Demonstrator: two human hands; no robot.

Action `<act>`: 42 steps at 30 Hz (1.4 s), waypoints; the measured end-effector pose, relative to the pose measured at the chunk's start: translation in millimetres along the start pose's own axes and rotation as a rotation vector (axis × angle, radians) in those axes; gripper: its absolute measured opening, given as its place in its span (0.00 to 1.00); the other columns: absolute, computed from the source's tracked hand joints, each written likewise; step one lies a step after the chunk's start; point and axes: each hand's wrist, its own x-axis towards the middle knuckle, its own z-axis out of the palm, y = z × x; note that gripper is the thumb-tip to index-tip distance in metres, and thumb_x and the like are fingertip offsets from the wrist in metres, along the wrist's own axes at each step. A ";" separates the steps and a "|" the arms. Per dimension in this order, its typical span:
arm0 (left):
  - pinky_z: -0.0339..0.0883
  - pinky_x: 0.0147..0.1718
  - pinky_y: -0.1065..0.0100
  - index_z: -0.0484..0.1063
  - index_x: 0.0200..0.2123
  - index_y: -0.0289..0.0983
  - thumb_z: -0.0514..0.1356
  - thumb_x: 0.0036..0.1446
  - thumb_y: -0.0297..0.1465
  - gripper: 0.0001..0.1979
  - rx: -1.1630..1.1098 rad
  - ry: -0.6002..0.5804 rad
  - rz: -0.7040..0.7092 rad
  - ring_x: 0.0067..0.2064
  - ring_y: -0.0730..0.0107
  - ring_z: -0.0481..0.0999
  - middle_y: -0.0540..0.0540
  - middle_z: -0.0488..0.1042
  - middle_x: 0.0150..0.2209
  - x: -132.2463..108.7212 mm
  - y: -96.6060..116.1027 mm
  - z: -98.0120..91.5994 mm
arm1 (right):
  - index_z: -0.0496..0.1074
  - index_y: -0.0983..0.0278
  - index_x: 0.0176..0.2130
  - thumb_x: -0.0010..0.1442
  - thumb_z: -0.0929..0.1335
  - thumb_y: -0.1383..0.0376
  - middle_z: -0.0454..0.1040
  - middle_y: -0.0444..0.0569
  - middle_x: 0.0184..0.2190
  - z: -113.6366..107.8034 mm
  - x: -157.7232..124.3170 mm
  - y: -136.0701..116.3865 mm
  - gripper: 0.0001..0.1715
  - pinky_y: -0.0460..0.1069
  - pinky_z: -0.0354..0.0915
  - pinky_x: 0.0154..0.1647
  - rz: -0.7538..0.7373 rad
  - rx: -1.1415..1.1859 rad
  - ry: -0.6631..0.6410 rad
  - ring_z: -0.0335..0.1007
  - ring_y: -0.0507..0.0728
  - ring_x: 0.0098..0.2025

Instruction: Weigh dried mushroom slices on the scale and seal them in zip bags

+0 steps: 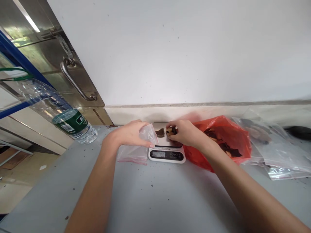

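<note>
A water bottle (73, 124) stands near a steel door handle (75, 81).

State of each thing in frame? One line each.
Left hand: gripping small clear zip bag.
Right hand: pinching dark dried pieces over small white digital scale.
Scale: on, display lit, one dark piece on its platform.
Red plastic bag: open, on its side, dark pieces inside.
Clear plastic water bottle: tilted, base on grey table.
Steel door: shut.
Loose clear plastic bags: heaped at right.
</note>
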 end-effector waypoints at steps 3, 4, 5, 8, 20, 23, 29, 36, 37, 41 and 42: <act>0.71 0.56 0.55 0.68 0.64 0.47 0.67 0.50 0.56 0.41 0.004 -0.017 0.013 0.64 0.42 0.72 0.42 0.70 0.67 1.4 2.2 1.5 | 0.80 0.62 0.37 0.55 0.69 0.77 0.81 0.46 0.31 -4.3 -0.9 0.7 0.15 0.47 0.68 0.33 -0.012 0.021 -0.021 0.76 0.55 0.33; 0.71 0.55 0.55 0.69 0.64 0.47 0.67 0.50 0.56 0.41 0.008 -0.018 0.018 0.63 0.42 0.72 0.42 0.70 0.67 1.9 2.4 1.9 | 0.80 0.62 0.37 0.55 0.69 0.77 0.81 0.46 0.31 -6.3 -1.4 1.1 0.14 0.47 0.69 0.35 -0.016 0.032 -0.022 0.76 0.55 0.33; 0.71 0.56 0.55 0.69 0.64 0.47 0.67 0.50 0.56 0.41 0.011 -0.019 0.021 0.63 0.42 0.72 0.42 0.70 0.67 2.4 2.3 2.2 | 0.80 0.62 0.37 0.56 0.70 0.76 0.81 0.46 0.32 -8.7 -2.1 1.6 0.13 0.47 0.69 0.36 -0.017 0.045 -0.020 0.76 0.55 0.34; 0.69 0.58 0.54 0.68 0.64 0.44 0.67 0.50 0.56 0.42 0.008 -0.016 0.038 0.64 0.42 0.71 0.40 0.70 0.66 3.6 1.8 2.9 | 0.81 0.63 0.42 0.57 0.71 0.73 0.83 0.47 0.35 -16.6 -5.1 2.9 0.13 0.49 0.70 0.39 -0.057 0.120 -0.012 0.76 0.55 0.35; 0.66 0.62 0.56 0.77 0.58 0.47 0.70 0.52 0.51 0.31 -0.301 0.019 0.276 0.62 0.49 0.75 0.48 0.79 0.59 0.9 1.5 -2.0 | 0.73 0.59 0.58 0.58 0.73 0.64 0.81 0.50 0.52 -14.8 -16.5 -13.7 0.28 0.58 0.75 0.55 -0.442 0.548 -0.114 0.78 0.60 0.52; 0.66 0.62 0.56 0.72 0.63 0.49 0.70 0.51 0.53 0.38 -0.302 0.045 0.211 0.64 0.48 0.74 0.48 0.77 0.62 -4.3 -4.8 -6.2 | 0.67 0.58 0.64 0.56 0.76 0.63 0.80 0.52 0.54 -12.9 -15.3 -13.8 0.39 0.58 0.76 0.54 -0.377 0.700 -0.086 0.76 0.62 0.58; 0.68 0.60 0.56 0.67 0.68 0.48 0.66 0.55 0.53 0.39 -0.339 0.067 0.199 0.63 0.49 0.75 0.47 0.75 0.64 -12.3 -11.6 -12.7 | 0.72 0.60 0.60 0.67 0.68 0.60 0.82 0.54 0.51 -6.5 -11.3 -14.2 0.23 0.61 0.77 0.51 -0.369 0.756 -0.018 0.80 0.61 0.49; 0.71 0.56 0.57 0.72 0.62 0.46 0.67 0.52 0.55 0.37 -0.299 0.061 0.156 0.59 0.47 0.78 0.46 0.80 0.58 -11.1 -9.5 -11.7 | 0.57 0.57 0.73 0.61 0.73 0.60 0.79 0.56 0.58 5.6 -14.3 -21.8 0.46 0.59 0.77 0.54 -0.446 0.741 0.045 0.74 0.64 0.62; 0.70 0.56 0.57 0.72 0.61 0.46 0.67 0.53 0.55 0.36 -0.303 0.058 0.165 0.59 0.48 0.78 0.46 0.80 0.58 -11.3 -10.8 -11.9 | 0.61 0.57 0.71 0.61 0.73 0.58 0.79 0.56 0.58 6.2 -13.4 -21.0 0.44 0.59 0.77 0.54 -0.448 0.727 0.096 0.73 0.64 0.64; 0.70 0.56 0.59 0.71 0.62 0.43 0.66 0.55 0.53 0.36 -0.341 0.084 0.213 0.58 0.52 0.78 0.45 0.78 0.60 -14.1 -20.3 -14.1 | 0.79 0.62 0.52 0.68 0.66 0.63 0.82 0.55 0.52 9.7 -3.0 -9.4 0.17 0.59 0.74 0.58 -0.412 0.404 0.286 0.78 0.63 0.56; 0.70 0.55 0.60 0.71 0.62 0.43 0.66 0.56 0.53 0.35 -0.349 0.094 0.210 0.57 0.52 0.78 0.44 0.78 0.60 -15.0 -22.8 -14.6 | 0.80 0.63 0.49 0.67 0.64 0.67 0.83 0.55 0.52 11.7 0.6 -5.5 0.17 0.59 0.73 0.59 -0.426 0.287 0.277 0.78 0.64 0.56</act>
